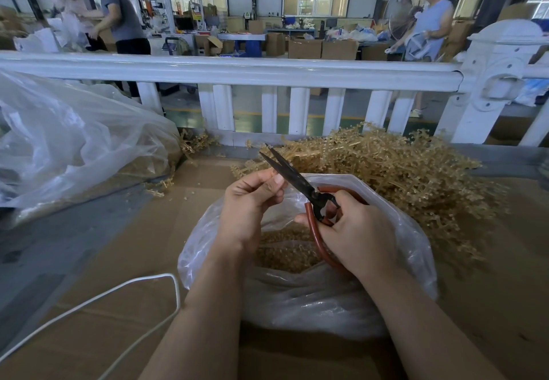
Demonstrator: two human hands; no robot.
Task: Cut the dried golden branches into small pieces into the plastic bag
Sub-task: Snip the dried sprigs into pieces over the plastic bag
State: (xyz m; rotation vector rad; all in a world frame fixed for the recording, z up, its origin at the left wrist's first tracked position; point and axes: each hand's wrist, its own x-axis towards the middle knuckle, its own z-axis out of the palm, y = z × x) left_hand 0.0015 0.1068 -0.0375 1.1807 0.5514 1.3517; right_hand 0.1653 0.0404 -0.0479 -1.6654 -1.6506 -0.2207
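My right hand grips the red handles of black scissors, whose blades stand slightly apart and point up and left. My left hand is curled with thumb and fingertips pinched right beside the blades; what it pinches is too small to tell. Both hands hover over an open clear plastic bag that holds small golden cut pieces. A heap of dried golden branches lies behind and to the right of the bag on the cardboard-covered table.
A large crumpled clear plastic bag with more golden material lies at the left. A white cord loops across the cardboard near me. A white railing runs behind the table; people work beyond it.
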